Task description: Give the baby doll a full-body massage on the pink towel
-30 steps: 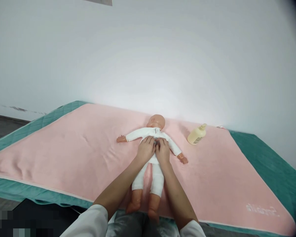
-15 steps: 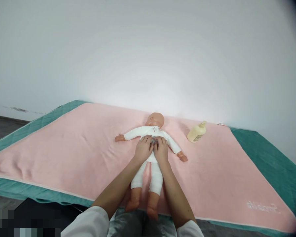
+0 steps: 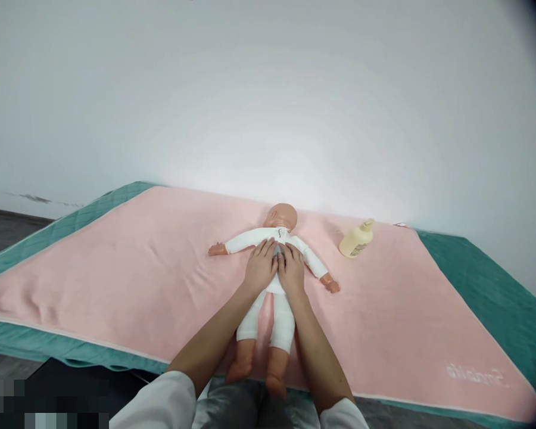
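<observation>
**Two bare hands lie flat on the doll's torso**

Nearest, at six o'clock, white sleeves (image 3: 172, 399) end in loose folds above bare forearms, and the doll's (image 3: 277, 289) legs point back toward the person, white fabric giving way to smooth, tan, plastic-looking feet.

The left hand (image 3: 259, 265) and right hand (image 3: 292, 266) rest side by side on the white-clothed torso. The fingers of each are extended and close together, palms down, pressed over the cloth rather than closed around anything. Between the hands shows a small grey patch (image 3: 277, 250); whether it is printed or loose is too small to tell.

The doll lies on a soft, plush-looking pink blanket (image 3: 138, 268), gently rumpled toward nine o'clock, with raised lettering at four o'clock. Its arms spread to between nine and ten o'clock and to between three and four. Between two and three o'clock from the hands, well apart from them, is a pale yellow pump bottle (image 3: 356, 240), rounded and glossy. The doll's bald, smooth head is at twelve o'clock.

Teal quilted fabric (image 3: 486, 280) shows around the blanket's sides. Beyond rises a plain, pale wall (image 3: 268, 107).
</observation>
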`<action>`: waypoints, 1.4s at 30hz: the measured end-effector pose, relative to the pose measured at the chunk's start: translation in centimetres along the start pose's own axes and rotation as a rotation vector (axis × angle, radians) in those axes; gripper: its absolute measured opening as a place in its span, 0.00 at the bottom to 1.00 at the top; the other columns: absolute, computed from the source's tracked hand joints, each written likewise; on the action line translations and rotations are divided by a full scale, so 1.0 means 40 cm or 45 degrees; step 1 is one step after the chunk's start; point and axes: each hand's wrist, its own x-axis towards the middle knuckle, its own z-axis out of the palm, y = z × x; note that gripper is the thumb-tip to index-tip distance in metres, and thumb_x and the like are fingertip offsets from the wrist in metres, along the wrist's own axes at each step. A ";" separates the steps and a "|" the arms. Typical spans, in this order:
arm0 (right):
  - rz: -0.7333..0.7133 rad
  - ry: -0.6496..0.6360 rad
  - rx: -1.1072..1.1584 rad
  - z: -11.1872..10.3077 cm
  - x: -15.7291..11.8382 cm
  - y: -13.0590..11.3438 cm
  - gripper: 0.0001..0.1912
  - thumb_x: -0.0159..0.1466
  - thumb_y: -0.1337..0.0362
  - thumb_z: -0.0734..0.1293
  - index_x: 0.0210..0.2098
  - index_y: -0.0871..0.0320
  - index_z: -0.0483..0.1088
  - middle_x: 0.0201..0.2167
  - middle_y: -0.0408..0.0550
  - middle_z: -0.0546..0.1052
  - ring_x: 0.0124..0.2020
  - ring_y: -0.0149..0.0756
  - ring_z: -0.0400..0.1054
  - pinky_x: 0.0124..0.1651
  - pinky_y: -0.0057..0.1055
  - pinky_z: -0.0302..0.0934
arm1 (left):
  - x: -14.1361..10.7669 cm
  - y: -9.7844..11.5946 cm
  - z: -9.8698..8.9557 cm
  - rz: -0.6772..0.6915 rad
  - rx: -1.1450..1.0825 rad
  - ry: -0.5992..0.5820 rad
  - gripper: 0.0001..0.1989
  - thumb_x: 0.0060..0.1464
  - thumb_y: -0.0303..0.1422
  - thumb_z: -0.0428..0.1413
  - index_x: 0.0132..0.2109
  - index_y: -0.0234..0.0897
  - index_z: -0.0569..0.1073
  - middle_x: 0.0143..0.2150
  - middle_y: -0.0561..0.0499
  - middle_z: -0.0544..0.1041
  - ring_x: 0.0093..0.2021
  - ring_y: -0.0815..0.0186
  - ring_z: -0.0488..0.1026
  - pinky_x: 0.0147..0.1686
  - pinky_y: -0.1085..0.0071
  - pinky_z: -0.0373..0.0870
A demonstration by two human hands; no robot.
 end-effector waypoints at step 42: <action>0.035 -0.058 -0.093 0.024 0.045 0.015 0.20 0.68 0.65 0.52 0.55 0.61 0.65 0.54 0.57 0.69 0.56 0.43 0.58 0.61 0.45 0.52 | 0.059 0.009 0.003 -0.006 0.207 -0.118 0.19 0.63 0.30 0.44 0.57 0.32 0.68 0.60 0.43 0.69 0.61 0.53 0.61 0.60 0.56 0.59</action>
